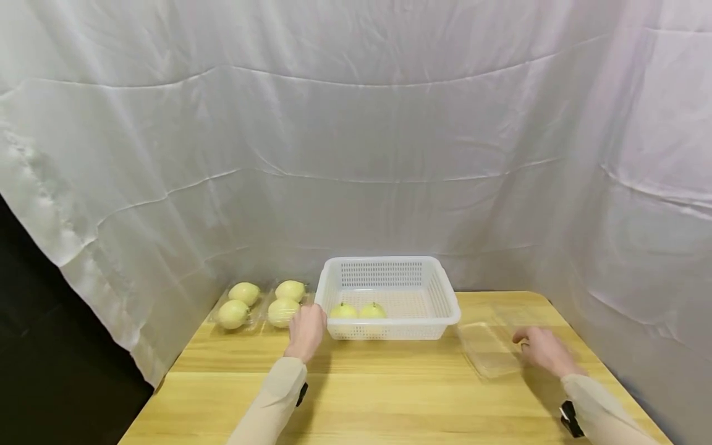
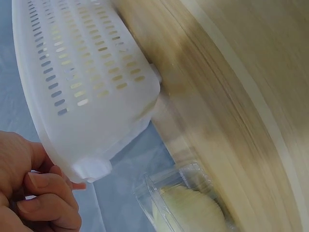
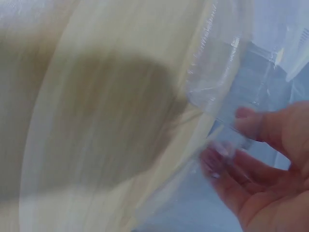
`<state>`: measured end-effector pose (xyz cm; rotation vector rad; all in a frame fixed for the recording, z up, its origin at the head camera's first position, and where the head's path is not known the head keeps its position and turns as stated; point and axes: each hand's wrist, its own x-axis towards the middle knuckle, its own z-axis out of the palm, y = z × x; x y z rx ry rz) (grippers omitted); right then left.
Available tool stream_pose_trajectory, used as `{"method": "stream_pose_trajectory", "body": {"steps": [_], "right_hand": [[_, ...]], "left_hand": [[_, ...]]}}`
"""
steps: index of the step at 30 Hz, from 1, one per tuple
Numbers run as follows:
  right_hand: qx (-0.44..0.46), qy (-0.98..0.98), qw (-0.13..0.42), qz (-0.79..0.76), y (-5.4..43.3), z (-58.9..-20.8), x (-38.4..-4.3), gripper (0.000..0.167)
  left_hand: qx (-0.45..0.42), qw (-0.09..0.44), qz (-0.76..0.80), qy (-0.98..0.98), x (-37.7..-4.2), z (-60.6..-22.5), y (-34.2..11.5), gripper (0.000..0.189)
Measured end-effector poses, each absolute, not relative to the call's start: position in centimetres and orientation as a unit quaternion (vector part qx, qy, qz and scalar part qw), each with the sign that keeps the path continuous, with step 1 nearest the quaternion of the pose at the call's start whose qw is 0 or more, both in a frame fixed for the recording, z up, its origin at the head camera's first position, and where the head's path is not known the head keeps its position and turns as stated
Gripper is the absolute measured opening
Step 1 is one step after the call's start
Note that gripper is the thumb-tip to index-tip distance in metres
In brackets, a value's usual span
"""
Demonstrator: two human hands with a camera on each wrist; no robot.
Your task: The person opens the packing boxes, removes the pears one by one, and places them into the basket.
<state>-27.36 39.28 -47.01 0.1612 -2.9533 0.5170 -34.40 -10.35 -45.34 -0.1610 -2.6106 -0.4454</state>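
My left hand (image 1: 307, 329) is at the left front corner of a white plastic basket (image 1: 389, 329), its fingers curled at the rim in the left wrist view. Two pale yellow pears (image 1: 372, 310) sit at the basket's front left. My right hand (image 1: 546, 350) is over the right part of a clear plastic clamshell box (image 1: 489, 351), which lies open on the table. Up close in the right wrist view, thumb and fingertips pinch the thin edge of that see-through box (image 3: 212, 79).
Left of the basket stand two clear boxes, each with two pears: the outer one with a pear (image 1: 232, 314) in front, the nearer one with a pear (image 1: 283, 312) beside my left hand. A grey curtain (image 1: 389, 154) hangs behind the wooden table (image 1: 389, 395).
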Motion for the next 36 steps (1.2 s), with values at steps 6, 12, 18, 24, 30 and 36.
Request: {"method": "stream_pose_trajectory", "body": {"steps": [6,12,18,24,30,36], "right_hand": [[0.03,-0.977,0.114,0.177,39.1,-47.5,-28.5,0.032],[0.012,-0.973,0.092,0.212,38.6,-47.2,-30.2,0.04],[-0.001,-0.973,0.086,0.214,38.7,-47.8,-31.6,0.042],[-0.001,-0.976,0.085,0.2,39.1,-47.6,-33.0,0.043],[0.009,-0.98,0.078,0.183,39.2,-47.4,-34.0,0.043],[0.018,-0.978,0.065,0.197,39.4,-47.9,-34.7,0.047]], "left_hand": [[-0.062,0.236,-0.128,-0.961,-34.5,-45.2,-10.0,0.024],[-0.067,0.246,-0.103,-0.962,-34.4,-45.2,-9.9,0.018],[-0.071,0.245,-0.093,-0.962,-34.2,-45.4,-9.9,0.014],[-0.075,0.25,-0.083,-0.962,-34.4,-45.6,-9.7,0.013],[-0.072,0.248,-0.074,-0.963,-34.4,-45.6,-9.7,0.013],[-0.071,0.25,-0.076,-0.963,-34.3,-45.6,-9.5,0.011]]}}
